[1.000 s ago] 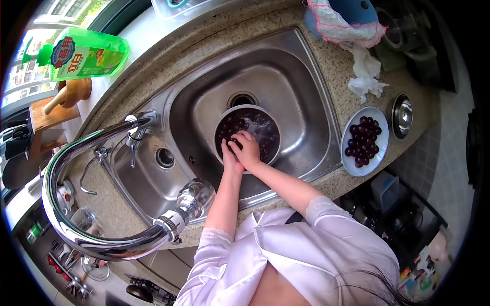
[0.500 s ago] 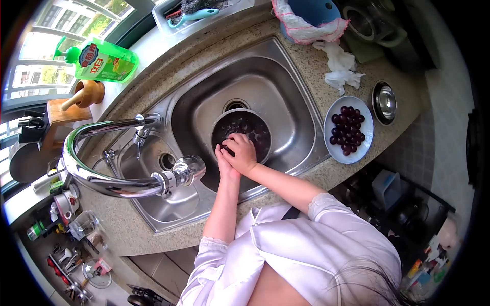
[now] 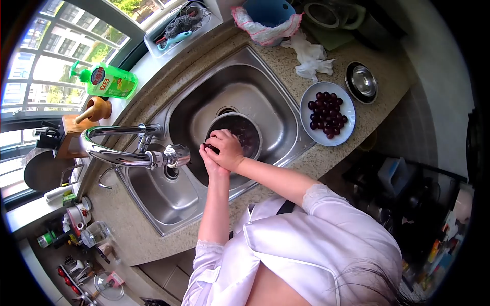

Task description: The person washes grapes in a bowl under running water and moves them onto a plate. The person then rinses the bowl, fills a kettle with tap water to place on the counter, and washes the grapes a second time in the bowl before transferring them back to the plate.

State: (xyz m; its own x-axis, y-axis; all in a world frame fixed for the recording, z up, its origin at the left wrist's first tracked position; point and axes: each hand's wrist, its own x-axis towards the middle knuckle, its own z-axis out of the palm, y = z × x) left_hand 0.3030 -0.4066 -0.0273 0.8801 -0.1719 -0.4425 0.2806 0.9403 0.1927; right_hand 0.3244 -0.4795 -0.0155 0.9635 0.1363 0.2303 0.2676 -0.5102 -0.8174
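Dark red grapes (image 3: pixel 211 148) show between my two hands, which are cupped together at the near left edge of a metal bowl (image 3: pixel 260 145). My left hand (image 3: pixel 214 165) lies underneath, palm up, closed around the grapes. My right hand (image 3: pixel 229 151) curls over them from above. More dark grapes (image 3: pixel 246 138) sit inside the bowl, partly hidden by my right hand. The bowl stands in the large sink basin (image 3: pixel 278 115), near its drain. Right of the sink, a white plate (image 3: pixel 308 130) bears a heap of grapes (image 3: pixel 328 113).
A chrome faucet (image 3: pixel 115 159) arches over the small basin (image 3: pixel 173 204) on the left. Beside the plate sits a small metal bowl (image 3: pixel 363 81), with crumpled white plastic (image 3: pixel 311 56) behind. A green soap bottle (image 3: pixel 115 81) and a wooden mortar (image 3: pixel 98 108) line the windowsill.
The camera view has shifted, moving the sink and plate leftward in the picture. My cupped hands have moved slightly left relative to the bowl, still together around the grapes.
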